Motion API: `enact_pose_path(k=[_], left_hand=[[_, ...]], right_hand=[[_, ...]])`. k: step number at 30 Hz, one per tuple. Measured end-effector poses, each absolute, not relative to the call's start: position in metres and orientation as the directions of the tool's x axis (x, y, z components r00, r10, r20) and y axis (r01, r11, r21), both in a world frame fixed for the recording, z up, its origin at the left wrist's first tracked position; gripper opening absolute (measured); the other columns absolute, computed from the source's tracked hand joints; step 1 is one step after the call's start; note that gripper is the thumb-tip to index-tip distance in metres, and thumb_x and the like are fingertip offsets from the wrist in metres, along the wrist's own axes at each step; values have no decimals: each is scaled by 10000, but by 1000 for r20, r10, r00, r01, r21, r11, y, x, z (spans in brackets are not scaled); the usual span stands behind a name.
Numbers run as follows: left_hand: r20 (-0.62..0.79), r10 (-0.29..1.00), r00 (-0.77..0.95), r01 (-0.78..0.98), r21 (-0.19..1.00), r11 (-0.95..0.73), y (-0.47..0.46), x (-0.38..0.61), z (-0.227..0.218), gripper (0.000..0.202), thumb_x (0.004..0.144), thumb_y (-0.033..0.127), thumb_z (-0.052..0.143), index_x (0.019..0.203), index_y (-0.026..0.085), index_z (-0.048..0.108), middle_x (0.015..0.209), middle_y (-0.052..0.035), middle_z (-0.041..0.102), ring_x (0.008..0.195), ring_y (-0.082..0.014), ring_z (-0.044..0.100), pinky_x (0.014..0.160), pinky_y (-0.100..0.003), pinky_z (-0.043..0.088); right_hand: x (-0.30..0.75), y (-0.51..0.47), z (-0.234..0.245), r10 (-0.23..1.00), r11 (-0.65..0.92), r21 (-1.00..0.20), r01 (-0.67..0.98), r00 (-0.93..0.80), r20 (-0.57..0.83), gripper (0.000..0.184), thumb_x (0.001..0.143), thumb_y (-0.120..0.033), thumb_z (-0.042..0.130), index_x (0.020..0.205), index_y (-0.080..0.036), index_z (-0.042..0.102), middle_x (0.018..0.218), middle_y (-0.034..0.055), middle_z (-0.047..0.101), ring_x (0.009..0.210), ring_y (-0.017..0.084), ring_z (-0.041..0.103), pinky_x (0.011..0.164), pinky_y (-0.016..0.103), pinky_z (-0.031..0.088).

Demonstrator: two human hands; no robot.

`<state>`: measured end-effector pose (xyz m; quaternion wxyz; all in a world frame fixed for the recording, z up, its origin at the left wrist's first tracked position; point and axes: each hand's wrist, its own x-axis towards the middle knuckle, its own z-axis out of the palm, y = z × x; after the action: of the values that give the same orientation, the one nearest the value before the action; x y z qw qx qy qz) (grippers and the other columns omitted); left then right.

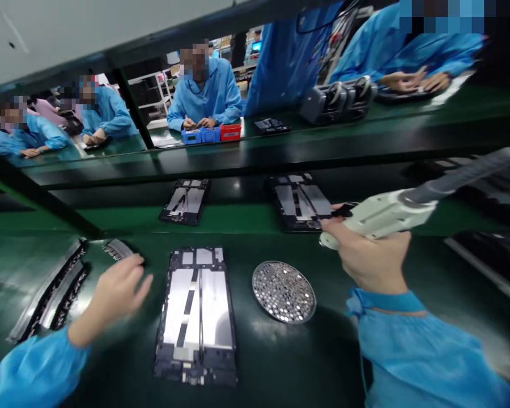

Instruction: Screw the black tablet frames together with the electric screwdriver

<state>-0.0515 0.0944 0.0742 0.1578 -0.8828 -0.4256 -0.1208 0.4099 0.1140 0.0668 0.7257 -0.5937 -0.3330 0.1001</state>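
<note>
My right hand (pixel 372 255) is wrapped round a pale electric screwdriver (pixel 378 215) with a thick grey cord, held above the bench; its tip cannot be made out. My left hand (pixel 118 286) has its thumb apart from the bent fingers and appears to hold nothing. Its fingertips are beside a short curved grey strip (pixel 119 248); whether they touch is unclear. Between my hands lies an opened tablet (pixel 215 311), its silvery inside facing up. Right of it sits a round metal screw tray (pixel 284 292) with many small shiny pieces in its holes.
Two longer curved strips (pixel 46 292) lie at the left. Farther back are two more opened tablets, one left (pixel 185 201) and one right (pixel 301 201). A green post (pixel 42 192) slants at the left. Co-workers in blue sit beyond the shelf (pixel 238 150). Dark panels (pixel 488 266) lie at the right.
</note>
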Motion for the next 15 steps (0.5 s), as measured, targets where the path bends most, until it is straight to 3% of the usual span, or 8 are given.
enact_pose_path(k=[3,7,15], left_hand=[[300,773,559,829,-190,-526,136,-83,69,295,971,374,442,896,179,650,1183,-183,722,1231,-332,647,993,-460,582],[245,808,536,844,-157,-513,146,-101,46,327,998,377,386,865,185,615,1236,-183,710,1250,-303,639,1020,-415,569],[223,841,493,855,55,-515,159,-112,40,280,953,416,408,861,208,571,1265,-184,693,1263,-342,624,1036,-489,551]], right_hand=[[409,114,67,539,304,-923,236,756,371,212,569,-220,852,683,-217,674,723,26,669,677,216,632,685,415,554],[409,114,69,534,325,-918,229,756,378,218,560,-172,854,676,-207,673,726,33,667,673,204,628,669,394,540],[410,115,69,546,319,-911,261,735,402,176,582,-209,810,670,-197,658,726,16,676,659,184,631,603,338,542]])
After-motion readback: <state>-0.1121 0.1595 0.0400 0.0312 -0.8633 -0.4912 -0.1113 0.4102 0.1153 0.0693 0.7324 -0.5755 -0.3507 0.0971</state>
